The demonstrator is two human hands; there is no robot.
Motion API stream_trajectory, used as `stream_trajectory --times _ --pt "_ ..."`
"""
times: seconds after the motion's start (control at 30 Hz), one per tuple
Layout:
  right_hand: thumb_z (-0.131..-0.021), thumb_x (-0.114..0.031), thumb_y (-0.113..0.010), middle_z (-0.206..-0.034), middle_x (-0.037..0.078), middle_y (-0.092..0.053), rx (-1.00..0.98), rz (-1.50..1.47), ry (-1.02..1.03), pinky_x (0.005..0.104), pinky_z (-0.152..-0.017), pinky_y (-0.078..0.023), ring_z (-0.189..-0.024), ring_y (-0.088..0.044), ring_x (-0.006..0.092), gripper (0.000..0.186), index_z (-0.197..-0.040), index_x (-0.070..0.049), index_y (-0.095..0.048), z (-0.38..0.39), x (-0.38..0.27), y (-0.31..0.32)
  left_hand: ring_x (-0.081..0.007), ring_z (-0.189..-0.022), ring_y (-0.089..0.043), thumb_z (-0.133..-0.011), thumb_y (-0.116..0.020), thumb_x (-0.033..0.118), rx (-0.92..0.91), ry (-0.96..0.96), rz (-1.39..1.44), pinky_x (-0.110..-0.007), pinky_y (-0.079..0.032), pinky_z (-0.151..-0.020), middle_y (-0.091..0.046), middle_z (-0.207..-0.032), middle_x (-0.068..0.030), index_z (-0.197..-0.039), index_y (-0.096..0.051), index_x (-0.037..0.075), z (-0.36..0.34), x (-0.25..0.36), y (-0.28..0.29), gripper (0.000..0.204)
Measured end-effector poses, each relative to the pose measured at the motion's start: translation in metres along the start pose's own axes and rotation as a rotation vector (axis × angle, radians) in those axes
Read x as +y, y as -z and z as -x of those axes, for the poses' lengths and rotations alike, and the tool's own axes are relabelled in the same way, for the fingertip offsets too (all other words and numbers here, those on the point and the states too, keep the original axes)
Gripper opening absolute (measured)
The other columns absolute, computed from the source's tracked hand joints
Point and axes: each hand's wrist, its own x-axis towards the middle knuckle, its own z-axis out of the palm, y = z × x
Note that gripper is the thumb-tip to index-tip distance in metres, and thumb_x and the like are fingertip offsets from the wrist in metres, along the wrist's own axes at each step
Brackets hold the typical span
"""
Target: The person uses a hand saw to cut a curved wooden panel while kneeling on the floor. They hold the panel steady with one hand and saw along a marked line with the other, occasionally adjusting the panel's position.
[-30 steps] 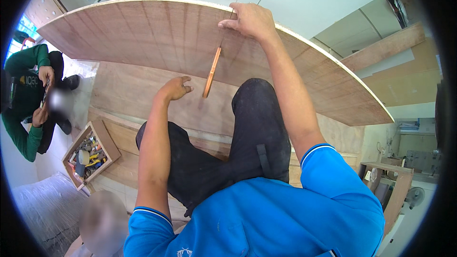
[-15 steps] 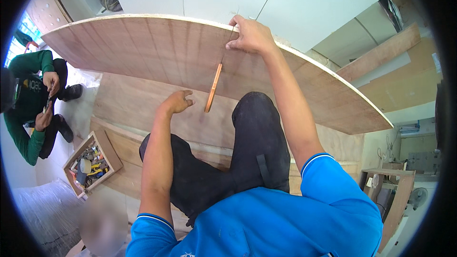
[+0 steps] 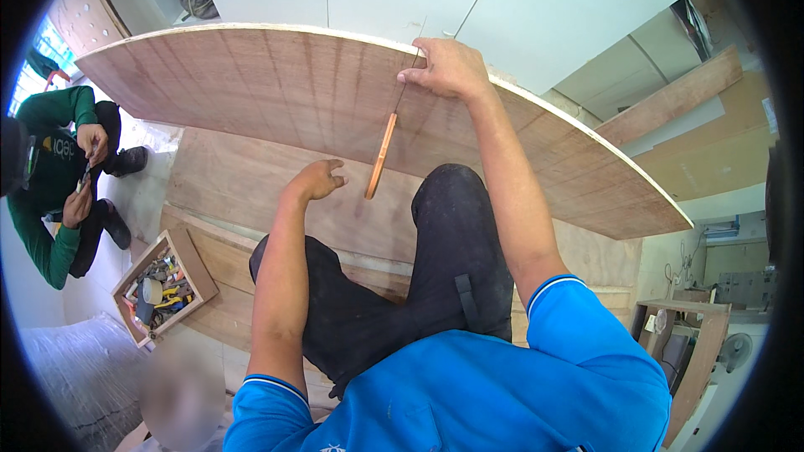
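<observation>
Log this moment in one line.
right hand: at top of board; left hand: open; orange stick: on thin line below right hand

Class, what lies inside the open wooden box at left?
Inside the wooden box show a pale round item, yellow tool handles and other jumbled tools, too small to identify. Anything beneath this pile is covered and cannot be seen.

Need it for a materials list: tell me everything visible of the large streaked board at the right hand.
The board looks like plywood: reddish-brown face, darker streaks, pale upper edge. It spans most of the view, upright or leaning; the outline bows, perhaps from the lens. The right hand touches its upper edge; whether it grips is unclear.
</observation>
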Motion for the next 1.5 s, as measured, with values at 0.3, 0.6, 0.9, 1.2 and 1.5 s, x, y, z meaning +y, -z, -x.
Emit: stream_trajectory --times 0.3,0.6,0.9,1.2,1.5 --pt "-0.085 -0.055 -0.083 -0.107 0.013 -0.080 0.000 0.018 -0.020 0.0504 -0.085 -0.058 -0.107 -0.075 0.0339 0.054 -0.114 -0.010 -0.075 0.001 -0.001 -0.002 -0.0430 -0.139 -0.058 -0.097 -0.072 0.038 -0.031 0.052 -0.005 -0.046 -0.047 -0.117 -0.062 -0.148 -0.0278 -0.152 -0.058 0.002 0.014 0.024 0.009 0.067" --pt "-0.083 -0.058 -0.084 -0.102 0.012 -0.078 0.055 0.035 0.039 0.0488 -0.083 -0.057 -0.103 -0.074 0.0325 0.065 -0.125 -0.009 -0.075 -0.004 0.003 -0.009 -0.0423 -0.139 -0.058 -0.097 -0.073 0.039 -0.022 0.062 0.036 -0.046 -0.046 -0.118 -0.063 -0.148 -0.0268 -0.152 -0.058 0.003 0.010 0.015 0.005 0.068" --pt "-0.088 -0.054 -0.081 -0.103 0.014 -0.079 0.050 0.066 0.055 0.0524 -0.085 -0.056 -0.105 -0.074 0.0364 0.054 -0.117 -0.009 -0.073 -0.005 0.001 -0.008 -0.0417 -0.139 -0.058 -0.095 -0.075 0.039 0.038 -0.019 -0.082 -0.046 -0.046 -0.118 -0.062 -0.149 -0.0266 -0.151 -0.059 0.002 0.007 0.007 -0.004 0.069" --pt "-0.082 -0.051 -0.089 -0.089 0.015 -0.077 0.079 0.068 0.032 0.0492 -0.078 -0.055 -0.090 -0.075 0.0362 0.057 -0.109 -0.005 -0.071 -0.005 -0.001 -0.009 -0.0408 -0.138 -0.060 -0.095 -0.073 0.041 0.039 0.001 -0.101 -0.047 -0.047 -0.116 -0.065 -0.146 -0.0248 -0.150 -0.061 0.003 0.005 0.002 -0.014 0.068" --pt "-0.081 -0.049 -0.090 -0.082 0.013 -0.073 0.118 0.045 0.045 0.0476 -0.074 -0.052 -0.082 -0.072 0.0343 0.055 -0.112 -0.006 -0.073 0.001 0.000 -0.009 -0.0406 -0.136 -0.061 -0.095 -0.074 0.039 0.028 0.026 -0.084 -0.046 -0.048 -0.115 -0.066 -0.146 -0.0244 -0.151 -0.061 0.003 0.009 0.009 -0.012 0.067"
